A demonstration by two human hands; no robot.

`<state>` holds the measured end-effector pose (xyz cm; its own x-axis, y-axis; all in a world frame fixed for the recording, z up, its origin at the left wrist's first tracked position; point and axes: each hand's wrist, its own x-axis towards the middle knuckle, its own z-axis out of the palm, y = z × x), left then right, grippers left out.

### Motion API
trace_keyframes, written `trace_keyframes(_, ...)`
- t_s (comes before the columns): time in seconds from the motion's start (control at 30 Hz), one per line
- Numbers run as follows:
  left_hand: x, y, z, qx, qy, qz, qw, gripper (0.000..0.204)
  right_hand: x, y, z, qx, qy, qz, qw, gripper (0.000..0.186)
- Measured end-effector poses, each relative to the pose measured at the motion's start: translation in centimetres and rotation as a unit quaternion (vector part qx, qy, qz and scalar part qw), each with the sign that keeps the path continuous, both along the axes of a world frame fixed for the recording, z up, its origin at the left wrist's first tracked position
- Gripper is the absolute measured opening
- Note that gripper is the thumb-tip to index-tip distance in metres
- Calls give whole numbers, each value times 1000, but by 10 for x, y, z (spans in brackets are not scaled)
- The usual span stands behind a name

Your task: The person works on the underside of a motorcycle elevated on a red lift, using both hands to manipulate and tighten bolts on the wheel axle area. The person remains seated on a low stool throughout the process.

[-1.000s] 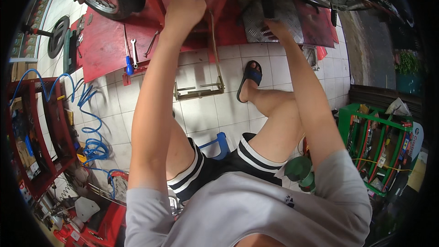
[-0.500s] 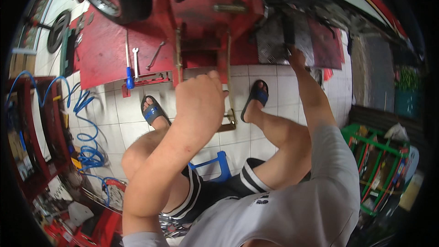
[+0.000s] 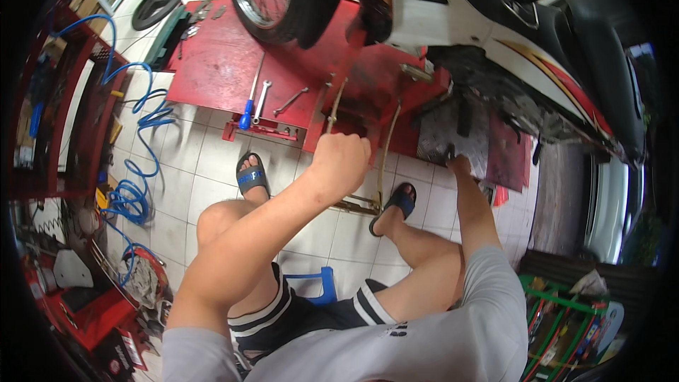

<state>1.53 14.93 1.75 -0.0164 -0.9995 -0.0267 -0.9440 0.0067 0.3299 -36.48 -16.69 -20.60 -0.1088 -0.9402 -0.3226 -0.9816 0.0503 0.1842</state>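
My left hand (image 3: 343, 163) is closed in a fist beside the left bar of a brass-coloured metal frame (image 3: 387, 148) at the edge of the red platform. What its fingers hold, if anything, is hidden behind the back of the hand. Farther right, my right hand (image 3: 460, 166) is closed at the edge of a ridged metal plate (image 3: 475, 143), under the motorcycle (image 3: 453, 18). A small dark piece shows at its fingertips, too small to name. A blue-handled screwdriver (image 3: 246, 114) and two wrenches, a larger one (image 3: 262, 102) and a smaller one (image 3: 291, 100), lie left of my left hand.
The red platform (image 3: 205, 64) bears the motorcycle's wheel (image 3: 265, 0). A coiled blue hose (image 3: 131, 198) trails over white floor tiles at left, beside a red cabinet (image 3: 67, 163). A blue stool (image 3: 327, 286) stands between my legs. A green rack (image 3: 566, 325) is at lower right.
The view has shifted, showing more of the motorcycle. My left fist now sits nearer the frame's left bar. My right hand stays by the metal plate.
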Motion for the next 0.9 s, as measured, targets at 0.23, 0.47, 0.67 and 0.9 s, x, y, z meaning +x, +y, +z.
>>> trace_keyframes(0.23,19,17,-1,14,-18,28,999,25,23,14,25,39,15,0,999,63)
trace_keyframes(0.47,-8,-1,12,-18,78,-42,996,31,57,56,148,371,20,112,922,49)
trace_keyframes(0.67,-16,8,43,-160,331,-99,925,61,141,183,285,293,-518,134,792,28)
trace_keyframes(0.9,30,9,62,-323,319,26,891,57,279,229,279,341,-810,-107,465,27)
